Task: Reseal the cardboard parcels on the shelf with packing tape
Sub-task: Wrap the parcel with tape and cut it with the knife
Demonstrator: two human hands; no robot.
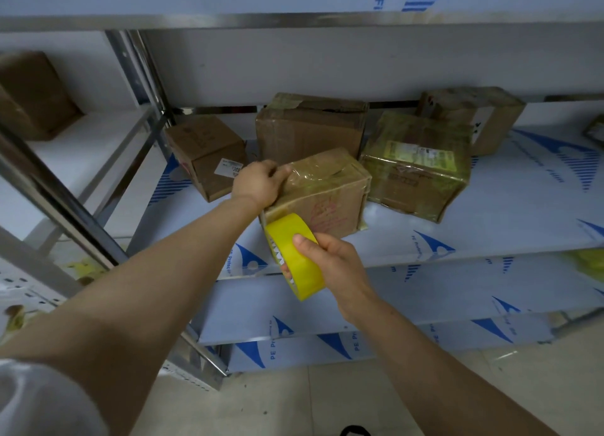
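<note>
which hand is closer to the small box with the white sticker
Left. The left hand is on the front box's top corner, just right of the small box; the right hand holds the tape roll lower, at the shelf's front edge.

head-worn wide view, angled forward and down, close to shelf (490, 226)

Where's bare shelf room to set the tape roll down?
Tape roll fits on bare shelf along the front edge, right of the front parcel and before the yellow-wrapped parcel; also right of that parcel. Crowded: mid-back, where the tall box and rear box bunch up.
</note>
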